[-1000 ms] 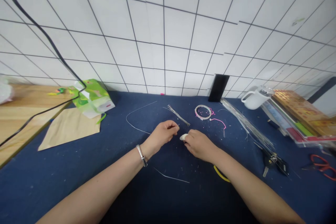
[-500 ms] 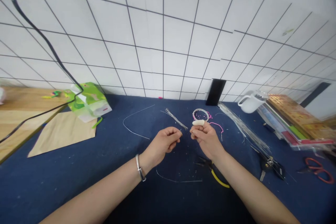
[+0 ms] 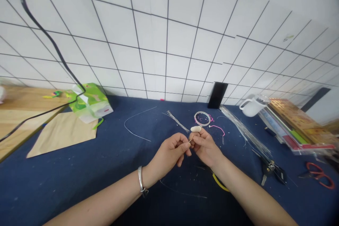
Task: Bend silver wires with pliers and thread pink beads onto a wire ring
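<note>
My left hand (image 3: 171,153) is closed in a pinch on a short thin wire (image 3: 189,140), whose tip shows between the two hands. Fingertips of my right hand (image 3: 208,147) almost meet it; they are pinched together at the wire's other side, and what they hold is too small to make out. A white finger cover (image 3: 196,129) sits on one right finger. Just beyond the hands lie a small bundle of wires (image 3: 178,121) and a round clear dish (image 3: 202,118) with tiny pink bits. Pliers with yellow handles (image 3: 220,183) are partly hidden under my right forearm.
Long wires (image 3: 246,130) lie on the right, near keys (image 3: 264,178) and red-handled scissors (image 3: 320,176). A white mug (image 3: 253,106) and stacked books (image 3: 299,123) stand behind. On the left are a curved wire (image 3: 126,127), brown paper (image 3: 66,132) and a green package (image 3: 94,100).
My left hand has moved right, and the fingertips of both hands have come together. The wire now shows between them. The view has shifted slightly.
</note>
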### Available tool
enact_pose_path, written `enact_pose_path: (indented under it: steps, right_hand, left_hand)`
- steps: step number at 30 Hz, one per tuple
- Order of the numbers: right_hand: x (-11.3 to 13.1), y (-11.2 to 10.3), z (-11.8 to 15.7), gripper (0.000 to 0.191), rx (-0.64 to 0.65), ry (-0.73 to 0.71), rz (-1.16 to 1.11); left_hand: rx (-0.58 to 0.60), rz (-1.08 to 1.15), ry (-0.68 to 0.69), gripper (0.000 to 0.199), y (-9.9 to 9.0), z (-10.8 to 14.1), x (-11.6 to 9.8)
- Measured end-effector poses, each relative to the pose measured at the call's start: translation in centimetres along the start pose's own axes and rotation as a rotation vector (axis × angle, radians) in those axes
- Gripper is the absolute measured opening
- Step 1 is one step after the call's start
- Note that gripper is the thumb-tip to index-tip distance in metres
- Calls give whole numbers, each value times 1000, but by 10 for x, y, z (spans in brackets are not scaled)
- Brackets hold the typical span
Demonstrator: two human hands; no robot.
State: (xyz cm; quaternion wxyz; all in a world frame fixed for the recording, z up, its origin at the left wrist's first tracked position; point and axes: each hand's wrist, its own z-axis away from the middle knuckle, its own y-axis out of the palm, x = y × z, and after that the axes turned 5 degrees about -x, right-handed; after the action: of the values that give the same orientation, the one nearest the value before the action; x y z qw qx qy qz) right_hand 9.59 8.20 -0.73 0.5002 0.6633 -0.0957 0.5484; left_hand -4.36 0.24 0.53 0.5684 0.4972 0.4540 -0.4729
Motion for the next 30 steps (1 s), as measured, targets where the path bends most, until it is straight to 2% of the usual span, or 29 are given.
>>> enact_pose_path:
  steps: [5,30]
  right_hand:
    - [-2,-1,0,24,27,-15,47]
    - [-7,1,0,24,-45,-55,96]
  left_hand:
    - [-8,-30,12,17,0,0,-2]
    - [-38,-67,21,18,-1,-1,-2]
